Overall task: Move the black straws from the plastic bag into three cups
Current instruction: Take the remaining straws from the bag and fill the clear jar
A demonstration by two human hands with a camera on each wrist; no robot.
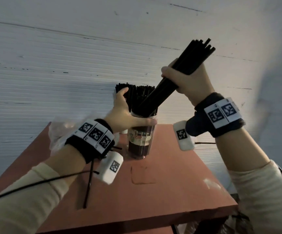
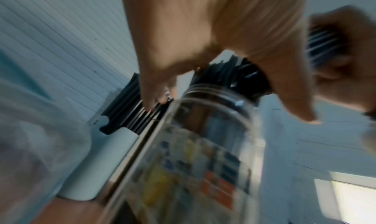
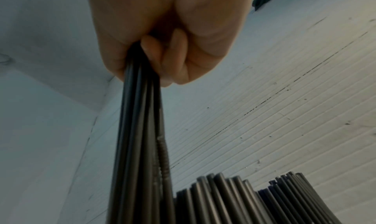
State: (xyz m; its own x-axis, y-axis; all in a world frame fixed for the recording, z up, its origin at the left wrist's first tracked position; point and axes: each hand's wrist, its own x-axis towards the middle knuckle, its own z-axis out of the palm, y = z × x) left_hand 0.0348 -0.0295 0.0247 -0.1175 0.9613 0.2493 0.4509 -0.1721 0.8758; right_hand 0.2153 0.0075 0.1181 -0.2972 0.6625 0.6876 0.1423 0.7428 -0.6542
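Observation:
A clear labelled cup [image 1: 141, 141] stands on the red-brown table [image 1: 170, 191], packed with upright black straws [image 1: 143, 97]. My left hand [image 1: 128, 112] grips the cup at its rim, thumb across the front and fingers behind. My right hand [image 1: 184, 80] holds a tilted bundle of black straws [image 1: 197, 53] above the cup, their lower ends reaching in among the straws there. The right wrist view shows the gripped bundle [image 3: 138, 131] and the tops of the standing straws [image 3: 223, 200]. In the blurred left wrist view the cup [image 2: 203, 139] fills the middle. A crumpled plastic bag [image 1: 59, 132] lies behind my left wrist.
A white cup [image 2: 97, 163] with more black straws [image 2: 126, 105] stands just behind the clear cup, near the white ribbed wall [image 1: 69, 65]. A thin black strip [image 1: 87, 188] hangs by my left wrist. The table's front edge [image 1: 136, 220] is close to me.

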